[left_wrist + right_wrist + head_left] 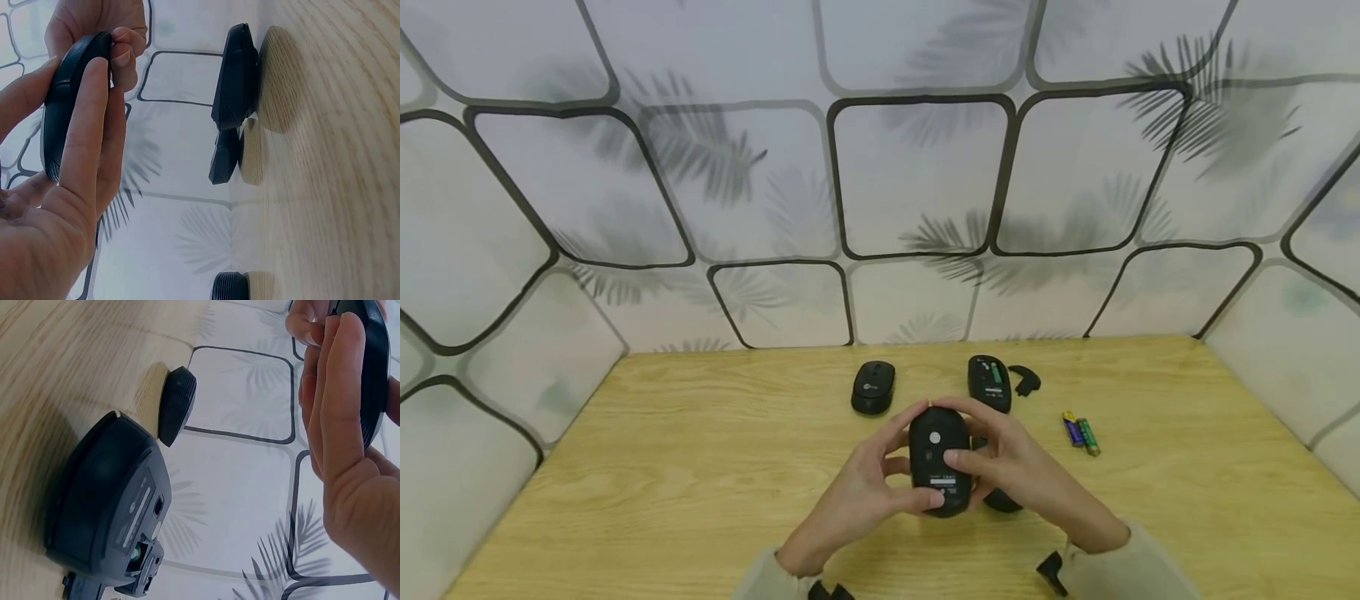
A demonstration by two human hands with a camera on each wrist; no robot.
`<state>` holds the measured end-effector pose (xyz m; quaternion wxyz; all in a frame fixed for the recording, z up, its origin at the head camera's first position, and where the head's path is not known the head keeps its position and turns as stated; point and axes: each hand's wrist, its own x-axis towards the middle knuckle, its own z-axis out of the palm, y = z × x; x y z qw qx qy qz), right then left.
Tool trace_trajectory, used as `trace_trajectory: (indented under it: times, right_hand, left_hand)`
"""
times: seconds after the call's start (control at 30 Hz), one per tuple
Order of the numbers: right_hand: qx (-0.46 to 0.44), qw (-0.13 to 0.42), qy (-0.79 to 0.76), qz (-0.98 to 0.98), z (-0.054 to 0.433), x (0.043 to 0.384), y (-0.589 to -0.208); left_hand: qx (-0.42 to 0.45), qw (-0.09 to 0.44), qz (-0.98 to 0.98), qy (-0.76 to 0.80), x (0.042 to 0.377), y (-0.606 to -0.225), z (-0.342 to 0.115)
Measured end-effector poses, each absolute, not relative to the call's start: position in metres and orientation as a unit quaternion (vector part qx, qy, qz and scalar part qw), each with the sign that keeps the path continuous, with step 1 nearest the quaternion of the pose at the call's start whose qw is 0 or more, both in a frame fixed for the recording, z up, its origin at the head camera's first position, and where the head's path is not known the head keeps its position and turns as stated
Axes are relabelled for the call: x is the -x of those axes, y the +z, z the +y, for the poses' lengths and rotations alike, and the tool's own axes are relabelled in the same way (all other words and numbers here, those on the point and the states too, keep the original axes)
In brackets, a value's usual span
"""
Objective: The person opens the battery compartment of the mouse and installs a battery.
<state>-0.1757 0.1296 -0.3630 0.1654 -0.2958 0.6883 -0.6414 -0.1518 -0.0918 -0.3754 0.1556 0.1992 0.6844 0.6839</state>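
A black computer mouse point(938, 475) is held up off the table between both hands, its underside with a white label turned to the head camera. My left hand point(874, 485) grips its left side, with the thumb near the lower end and a fingertip at the top. My right hand point(1017, 460) grips the right side, its thumb pressing on the underside. In the left wrist view the fingers lie along the shell of the mouse point(65, 103). The right wrist view shows straight fingers behind the same mouse point(375, 369).
A second mouse point(873, 387) sits upright behind. An overturned mouse point(979, 371) has its battery compartment open, a green battery inside; a black cover point(1027, 380) lies beside it. Two loose batteries point(1080, 433) lie rightward. Another black mouse point(1002, 501) is partly hidden beneath my right hand.
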Motion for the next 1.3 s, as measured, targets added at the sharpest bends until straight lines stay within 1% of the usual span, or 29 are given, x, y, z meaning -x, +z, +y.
trace_trajectory:
  times: [0.17,0.3,0.5,0.67,0.73,0.87,0.93,1.1,1.3]
  right_hand:
    - [0.308,0.147,-0.630,0.698,0.129,0.175,-0.365]
    - [0.309,0.140,-0.628,0.700,0.129,0.174,-0.365]
    - [0.293,0.125,-0.614,0.722,0.125,0.174,-0.366]
    - [0.269,0.111,-0.603,0.743,0.125,0.175,-0.365]
    - [0.257,0.088,-0.590,0.760,0.125,0.175,-0.364]
    - [0.244,0.025,-0.555,0.795,0.124,0.177,-0.361]
    - [0.241,0.008,-0.552,0.798,0.124,0.178,-0.360]
    - [0.206,0.002,-0.595,0.777,0.126,0.180,-0.352]
    - [0.170,0.012,-0.641,0.748,0.130,0.188,-0.344]
  left_hand:
    - [-0.203,0.145,0.691,0.678,0.152,-0.377,-0.091]
    - [-0.197,0.146,0.691,0.680,0.152,-0.378,-0.091]
    - [-0.173,0.160,0.678,0.697,0.154,-0.379,-0.091]
    - [-0.171,0.168,0.666,0.706,0.156,-0.379,-0.090]
    - [-0.171,0.173,0.663,0.709,0.156,-0.379,-0.089]
    - [-0.159,0.181,0.666,0.706,0.154,-0.381,-0.089]
    - [-0.153,0.187,0.665,0.706,0.153,-0.382,-0.090]
    - [-0.152,0.190,0.664,0.707,0.150,-0.382,-0.091]
    - [-0.145,0.169,0.676,0.702,0.149,-0.379,-0.099]
